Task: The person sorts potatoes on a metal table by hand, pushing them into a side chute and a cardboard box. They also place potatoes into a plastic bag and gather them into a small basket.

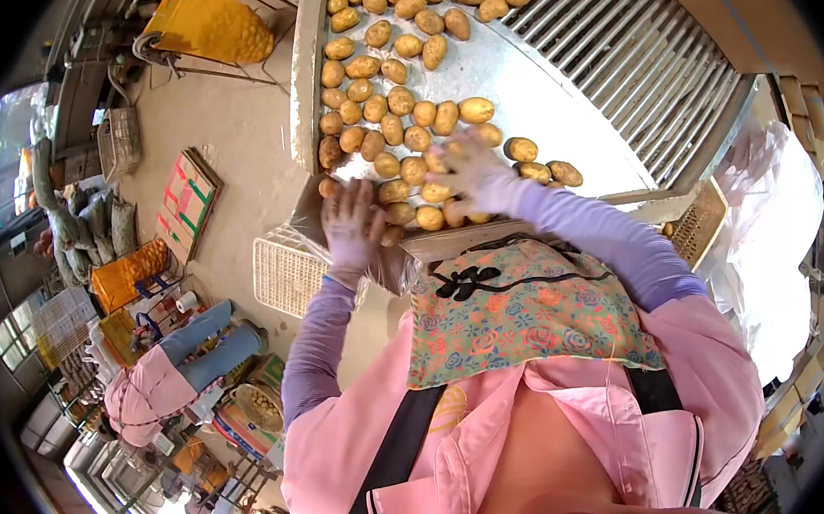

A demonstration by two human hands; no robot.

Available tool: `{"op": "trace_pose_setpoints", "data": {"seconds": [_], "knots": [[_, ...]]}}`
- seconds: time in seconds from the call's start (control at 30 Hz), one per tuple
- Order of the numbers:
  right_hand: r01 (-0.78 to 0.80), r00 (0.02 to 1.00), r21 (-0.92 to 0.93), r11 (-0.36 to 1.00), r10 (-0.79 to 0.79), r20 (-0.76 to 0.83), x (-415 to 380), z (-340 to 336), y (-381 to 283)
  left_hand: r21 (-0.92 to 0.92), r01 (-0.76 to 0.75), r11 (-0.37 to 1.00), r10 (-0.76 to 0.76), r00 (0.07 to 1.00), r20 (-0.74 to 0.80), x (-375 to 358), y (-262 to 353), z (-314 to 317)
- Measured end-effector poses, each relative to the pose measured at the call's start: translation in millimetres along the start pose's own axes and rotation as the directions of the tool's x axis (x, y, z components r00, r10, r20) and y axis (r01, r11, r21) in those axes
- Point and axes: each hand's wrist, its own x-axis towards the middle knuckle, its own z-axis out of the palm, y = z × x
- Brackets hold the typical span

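Note:
Many potatoes point(401, 98) lie on a metal sorting tray point(504, 74), mostly along its left side and near edge. My left hand point(351, 225), in a thin glove, is at the tray's near left corner, fingers spread over a chute lined with clear plastic point(395, 266); a potato shows at its fingertips. Farther right, my right hand point(471, 169), gloved and blurred by motion, reaches over the potatoes near the front edge with its fingers apart. It touches or hovers just above them; which one I cannot tell.
Metal rollers point(637, 60) adjoin the tray at the right. A white plastic crate point(284, 271) stands below the left corner. On the floor lies flattened cardboard point(187, 204). Another person in pink point(159, 389) is at the lower left. White plastic sheeting point(774, 241) hangs at the right.

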Motion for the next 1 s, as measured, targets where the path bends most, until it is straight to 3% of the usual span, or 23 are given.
{"op": "trace_pose_setpoints", "data": {"seconds": [0.1,0.17,0.2,0.27,0.3,0.33,0.37,0.4,0.43,0.47,0.5,0.57,0.63,0.67,0.7,0.73,0.77,0.8,0.83,0.93,0.97,1.0], "knots": [[0.120,0.991,0.084,0.989,-0.115,-0.065,23.9,11.7,-45.6,-0.089,0.081,0.993,-0.085,0.996,-0.038,63.5,-18.9,0.6],[0.195,0.971,0.098,0.976,-0.178,-0.157,17.6,6.5,-38.4,-0.222,0.194,0.956,-0.187,0.981,0.053,111.8,1.7,-0.1],[0.210,0.964,0.092,0.973,-0.190,-0.188,13.6,6.1,-34.4,-0.241,0.124,0.963,-0.109,0.991,0.074,120.1,4.8,5.5],[0.427,0.878,0.516,0.742,-0.202,-0.435,4.4,14.8,-1.1,-0.181,0.117,0.976,-0.113,0.993,0.031,134.4,47.4,43.2],[0.386,0.833,0.454,0.803,-0.092,-0.545,-15.1,-14.1,7.5,-0.098,0.186,0.978,-0.191,0.981,-0.037,133.3,89.5,69.5],[0.394,0.834,0.462,0.795,-0.098,-0.543,-17.8,-13.4,10.9,-0.092,0.129,0.987,-0.131,0.991,-0.018,128.3,115.8,66.8],[-0.083,0.920,0.448,0.890,0.241,-0.308,-61.5,-66.3,37.3,-0.104,0.094,0.990,-0.094,0.996,-0.003,109.5,127.9,60.0],[-0.162,0.799,0.189,0.969,0.241,-0.550,-94.2,-43.2,63.0,-0.106,0.098,0.990,-0.100,0.995,-0.006,93.7,118.8,49.0],[-0.248,0.838,0.269,0.931,0.346,-0.423,-103.7,-41.4,68.2,-0.148,-0.043,0.988,0.048,0.998,0.031,80.0,113.9,37.9],[-0.520,0.821,0.144,0.842,0.539,-0.190,-129.0,-45.4,76.0,-0.195,-0.171,0.966,0.187,0.980,0.066,59.6,99.1,27.6],[-0.719,0.694,-0.048,0.694,0.720,0.014,-159.2,-49.1,87.3,-0.265,-0.146,0.953,0.161,0.986,0.036,39.3,83.1,31.1],[-0.754,0.657,0.253,0.606,0.701,0.279,-180.7,-15.5,88.5,-0.321,-0.112,0.941,0.166,0.975,0.147,10.5,46.6,19.1],[-0.747,0.664,0.301,0.592,0.686,0.298,-157.8,-16.7,61.4,-0.198,-0.185,0.963,0.205,0.975,0.082,-2.9,25.3,16.3],[-0.749,0.663,0.285,0.598,0.680,0.315,-134.6,-25.8,40.0,-0.351,-0.112,0.929,0.181,0.969,0.168,-11.6,-6.8,2.4],[-0.755,0.656,0.269,0.599,0.676,0.336,-121.8,-29.0,24.0,-0.280,-0.067,0.958,0.132,0.966,0.221,-7.1,-18.9,-12.4],[-0.702,0.712,0.253,0.666,0.640,0.290,-104.0,-4.5,29.6,-0.245,-0.214,0.946,0.219,0.976,-0.003,-9.8,-26.7,0.6],[-0.650,0.759,0.280,0.706,0.593,0.268,-84.8,3.7,17.1,-0.228,-0.189,0.955,0.172,0.981,-0.092,11.6,-58.2,-1.8],[-0.596,0.803,0.305,0.743,0.544,0.243,-65.5,11.5,4.1,-0.311,0.037,0.950,-0.017,0.998,0.066,32.0,-52.6,-24.6],[-0.547,0.837,0.353,0.759,0.505,0.211,-44.2,-9.7,-13.4,-0.116,-0.070,0.991,0.063,0.996,-0.059,67.4,-62.3,-27.3],[-0.352,0.935,0.401,0.845,0.339,0.107,-25.1,-9.2,-9.6,-0.242,-0.075,0.967,0.033,0.985,-0.172,129.0,-47.5,-7.5],[-0.231,0.973,0.444,0.866,0.210,0.097,-23.0,-12.2,-22.4,0.081,-0.068,0.994,0.073,0.996,-0.055,124.4,-38.4,-0.5],[-0.234,0.972,0.439,0.868,0.220,0.084,-23.0,-6.9,-5.9,0.398,-0.097,0.912,0.082,0.995,0.054,130.8,-23.7,13.9]]}}
